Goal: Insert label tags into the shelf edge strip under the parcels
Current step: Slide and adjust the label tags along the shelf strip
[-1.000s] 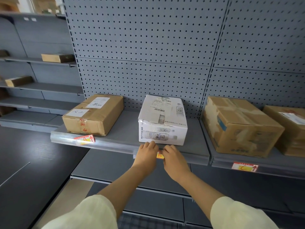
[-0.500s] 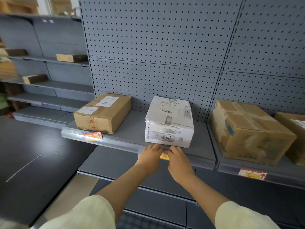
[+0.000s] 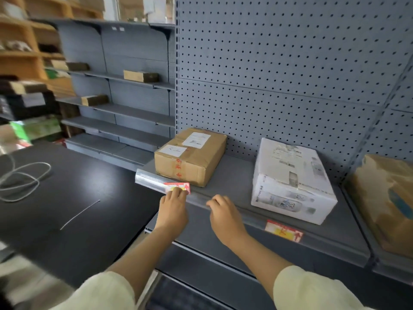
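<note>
Your left hand (image 3: 173, 206) is nearer: loosely curled fingertips (image 3: 178, 191) touch the red tag (image 3: 177, 187), lying lengthwise along the edge strip (image 3: 152, 181). Right hand (image 3: 224, 214) rests empty, fingers loose, just right on the strip.

I see a grey shelf (image 3: 232, 173) against pegboard. A brown parcel (image 3: 190, 155) sits at its left end, a white parcel (image 3: 290, 180) to the right, well apart. The edge strip (image 3: 201, 201) along the front carries one red-yellow tag (image 3: 177, 187) under the brown parcel and another tag (image 3: 283, 230) under the white one.
</note>
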